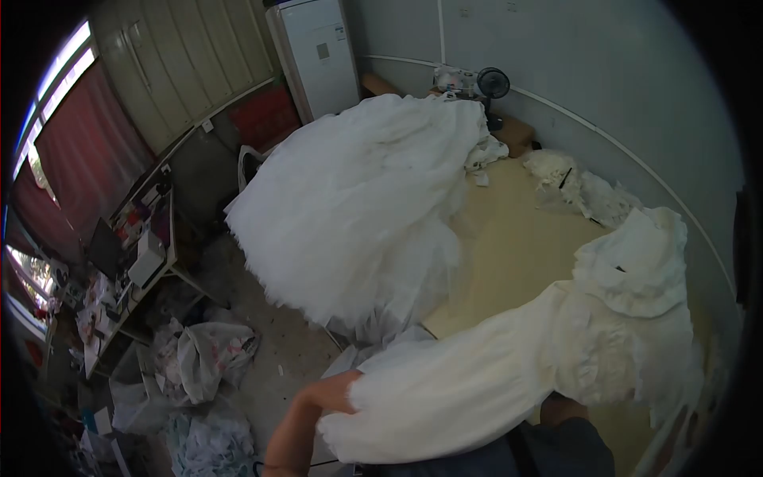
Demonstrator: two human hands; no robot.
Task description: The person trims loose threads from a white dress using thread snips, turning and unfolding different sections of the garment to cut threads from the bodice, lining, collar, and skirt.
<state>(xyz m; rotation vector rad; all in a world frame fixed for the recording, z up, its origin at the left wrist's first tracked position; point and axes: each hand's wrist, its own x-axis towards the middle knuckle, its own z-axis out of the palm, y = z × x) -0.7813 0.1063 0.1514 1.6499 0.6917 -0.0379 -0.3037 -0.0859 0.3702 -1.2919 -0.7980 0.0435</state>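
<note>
A long cream-white dress [477, 374] stretches across the front, from the lower middle to the right, with ruffles at its right part. My left hand [338, 392] is at the dress's left end, its fingers hidden under the fabric. The dress covers my right hand; only a bit of skin shows below the fabric near the right part. Beyond the dress, a big white tulle gown [358, 191] lies spread over the pale yellow table [517, 246] and hangs over its left edge.
White lace pieces [584, 187] lie at the table's back right, near a small black fan [493, 83]. Plastic bags [211, 358] sit on the floor at left, beside a cluttered desk [171, 238]. A white cabinet-like unit [320, 60] stands at the back.
</note>
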